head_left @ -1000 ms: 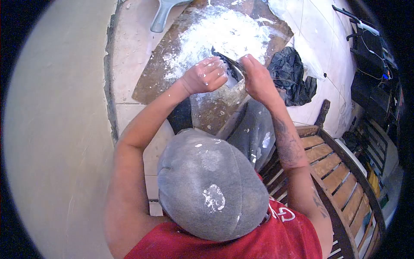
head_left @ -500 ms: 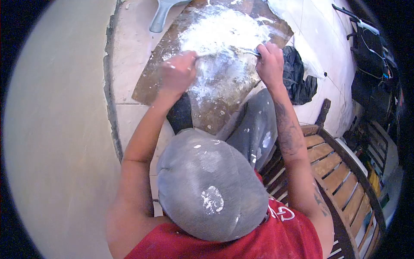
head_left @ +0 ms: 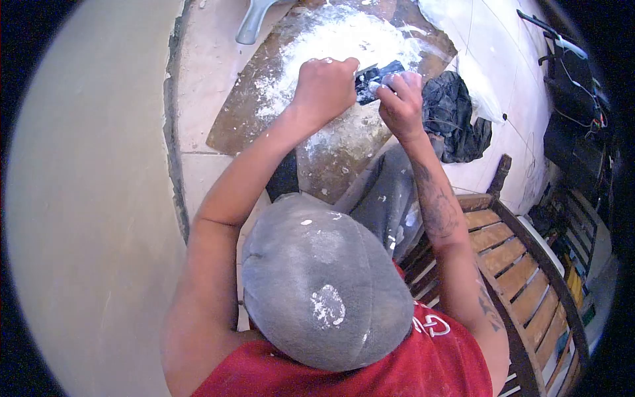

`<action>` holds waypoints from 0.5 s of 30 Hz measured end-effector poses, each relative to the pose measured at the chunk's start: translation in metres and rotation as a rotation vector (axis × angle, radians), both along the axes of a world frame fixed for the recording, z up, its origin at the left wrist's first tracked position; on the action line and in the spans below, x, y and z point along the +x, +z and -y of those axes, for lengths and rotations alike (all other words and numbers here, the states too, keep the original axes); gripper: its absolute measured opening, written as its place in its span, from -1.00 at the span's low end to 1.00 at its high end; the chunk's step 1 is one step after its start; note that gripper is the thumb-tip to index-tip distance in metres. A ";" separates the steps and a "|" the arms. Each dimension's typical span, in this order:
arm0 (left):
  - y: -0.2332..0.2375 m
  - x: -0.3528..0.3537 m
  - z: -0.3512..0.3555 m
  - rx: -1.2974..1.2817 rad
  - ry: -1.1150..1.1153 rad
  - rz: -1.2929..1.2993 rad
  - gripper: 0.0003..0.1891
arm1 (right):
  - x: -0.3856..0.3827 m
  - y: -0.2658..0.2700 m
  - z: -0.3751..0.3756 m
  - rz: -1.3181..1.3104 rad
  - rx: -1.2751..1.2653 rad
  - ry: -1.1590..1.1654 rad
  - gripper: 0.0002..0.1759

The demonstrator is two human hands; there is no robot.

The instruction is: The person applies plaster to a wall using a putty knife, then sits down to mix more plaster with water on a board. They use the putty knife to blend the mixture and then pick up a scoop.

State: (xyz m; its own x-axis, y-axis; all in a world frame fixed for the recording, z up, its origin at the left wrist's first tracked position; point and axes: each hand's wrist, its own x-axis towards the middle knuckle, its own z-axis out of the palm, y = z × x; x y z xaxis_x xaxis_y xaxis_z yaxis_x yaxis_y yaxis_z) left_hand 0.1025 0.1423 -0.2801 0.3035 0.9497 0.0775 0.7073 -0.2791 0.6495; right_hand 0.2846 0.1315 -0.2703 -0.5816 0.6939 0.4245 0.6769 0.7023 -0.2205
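My left hand is closed in a fist over the board, with a thin edge like a blade jutting from it on the right. Close beside it, my right hand grips a dark, flat putty knife smeared with white. The two tools meet or nearly meet; contact is hard to make out. Beneath them, a heap of white powder or paste spreads over a stained brown board on the floor. Both handles are hidden by the fingers.
A grey dustpan-like tool lies beyond the board's left side. Crumpled black plastic lies to the right, by a whitish bag. A wooden slatted bench stands at right. A broken-edged pale surface fills the left.
My left hand has moved right and slightly up, close to the right hand. My right hand has shifted slightly left and turned, so the putty knife's dark flat face now shows.
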 end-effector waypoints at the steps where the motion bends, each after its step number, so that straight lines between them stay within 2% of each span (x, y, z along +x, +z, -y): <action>1: -0.003 0.002 -0.003 0.011 -0.009 -0.010 -0.89 | -0.002 -0.001 -0.002 -0.005 0.001 0.011 -0.82; 5: -0.020 0.001 -0.014 0.092 0.001 -0.052 -0.92 | -0.004 0.008 0.003 0.002 0.030 -0.005 -0.85; 8: -0.016 -0.006 -0.017 0.066 0.132 -0.033 -0.92 | -0.002 0.014 0.002 0.017 -0.008 -0.025 -0.83; 10: -0.005 -0.011 -0.014 0.080 0.205 0.006 -0.91 | 0.008 0.010 0.004 0.031 -0.013 -0.056 -0.78; 13: 0.016 -0.016 -0.012 -0.059 0.177 0.062 -0.81 | 0.019 -0.002 0.004 0.055 -0.025 -0.061 -0.77; 15: 0.030 -0.010 -0.005 -0.041 0.127 0.094 -0.81 | 0.018 -0.005 0.004 0.033 -0.030 -0.036 -0.78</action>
State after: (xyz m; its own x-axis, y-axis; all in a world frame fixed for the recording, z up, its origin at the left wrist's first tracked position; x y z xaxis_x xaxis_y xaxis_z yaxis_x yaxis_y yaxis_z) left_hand 0.0923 0.1472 -0.2504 0.1738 0.9829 0.0607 0.6709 -0.1633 0.7233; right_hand 0.3024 0.1275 -0.2758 -0.5698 0.7266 0.3839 0.7086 0.6710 -0.2182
